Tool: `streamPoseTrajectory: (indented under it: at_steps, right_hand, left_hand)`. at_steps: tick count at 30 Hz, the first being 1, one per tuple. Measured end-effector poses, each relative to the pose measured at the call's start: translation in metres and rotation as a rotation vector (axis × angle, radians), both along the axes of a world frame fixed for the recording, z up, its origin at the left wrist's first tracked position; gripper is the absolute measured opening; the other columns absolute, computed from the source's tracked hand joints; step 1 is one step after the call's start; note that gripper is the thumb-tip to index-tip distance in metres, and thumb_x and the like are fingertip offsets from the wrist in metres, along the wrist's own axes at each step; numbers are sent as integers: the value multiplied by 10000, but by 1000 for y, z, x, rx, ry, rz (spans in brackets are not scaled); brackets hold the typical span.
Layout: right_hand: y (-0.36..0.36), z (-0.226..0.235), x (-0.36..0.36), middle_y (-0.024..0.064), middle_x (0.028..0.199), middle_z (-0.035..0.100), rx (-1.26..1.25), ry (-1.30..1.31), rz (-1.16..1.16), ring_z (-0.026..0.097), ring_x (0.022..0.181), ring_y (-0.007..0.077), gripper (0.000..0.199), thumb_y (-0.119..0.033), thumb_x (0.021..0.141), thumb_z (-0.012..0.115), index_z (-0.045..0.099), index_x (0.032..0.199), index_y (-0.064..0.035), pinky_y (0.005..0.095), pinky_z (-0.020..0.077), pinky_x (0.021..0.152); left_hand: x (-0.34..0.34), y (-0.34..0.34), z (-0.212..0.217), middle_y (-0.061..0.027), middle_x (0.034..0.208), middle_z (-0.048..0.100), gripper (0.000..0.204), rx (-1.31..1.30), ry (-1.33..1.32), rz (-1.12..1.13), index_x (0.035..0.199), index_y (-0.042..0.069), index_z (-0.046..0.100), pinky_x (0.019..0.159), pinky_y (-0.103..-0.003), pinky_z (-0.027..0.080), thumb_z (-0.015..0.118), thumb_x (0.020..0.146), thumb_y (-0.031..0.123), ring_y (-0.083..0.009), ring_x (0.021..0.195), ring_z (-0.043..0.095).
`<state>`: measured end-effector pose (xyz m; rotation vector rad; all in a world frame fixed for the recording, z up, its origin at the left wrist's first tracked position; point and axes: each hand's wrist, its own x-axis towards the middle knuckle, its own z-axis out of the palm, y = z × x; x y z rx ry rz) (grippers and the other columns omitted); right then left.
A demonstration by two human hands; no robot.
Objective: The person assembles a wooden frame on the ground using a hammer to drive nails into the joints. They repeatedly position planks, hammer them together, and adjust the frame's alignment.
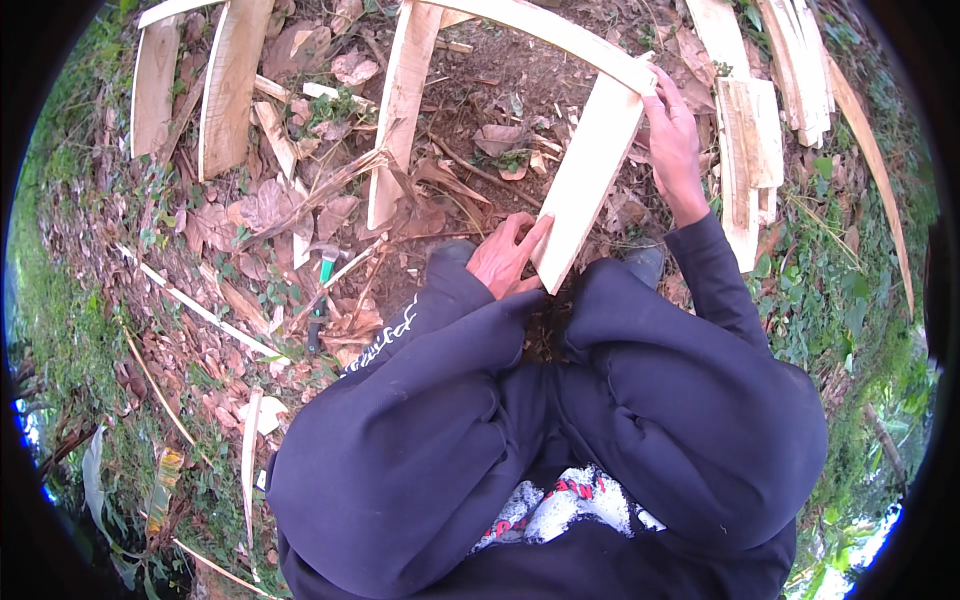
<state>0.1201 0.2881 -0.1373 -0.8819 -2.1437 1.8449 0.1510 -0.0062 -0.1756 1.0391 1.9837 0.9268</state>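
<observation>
A pale wooden plank (590, 170) runs from between my knees up to a long cross plank (560, 35) at the top. My left hand (508, 255) grips the plank's near end, fingers wrapped over its left edge. My right hand (672, 140) holds the far end where it meets the cross plank. A second upright plank (400, 110) joins the same cross plank to the left. Both my arms are in dark blue sleeves.
A hammer with a green handle (322, 275) lies on dry leaves left of my left knee. More planks (230, 80) lie at upper left, a stack of boards (755, 140) at upper right. Thin wood strips (200, 310) and grass surround the bare soil.
</observation>
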Motion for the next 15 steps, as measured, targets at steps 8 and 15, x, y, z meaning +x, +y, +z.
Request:
streamPoseTrajectory:
  at_steps: [8, 15]
  right_hand:
    - [-6, 12, -2, 130, 1335, 571, 282, -30, 55, 533, 1223, 181, 422, -171, 1030, 463, 468, 1407, 18, 300, 381, 1065]
    - [-5, 7, -2, 169, 1317, 585, 281, -36, 16, 553, 1220, 228, 416, -218, 1014, 502, 513, 1369, -1, 317, 390, 1050]
  left_hand:
    - [0, -6, -6, -230, 1324, 444, 838, 49, -69, 24, 1499, 71, 299, 994, -430, 458, 730, 798, 229, -403, 1179, 522]
    - [-3, -4, -5, -235, 1342, 439, 811, 49, -87, 20, 1495, 52, 293, 999, -430, 453, 706, 815, 209, -409, 1188, 518]
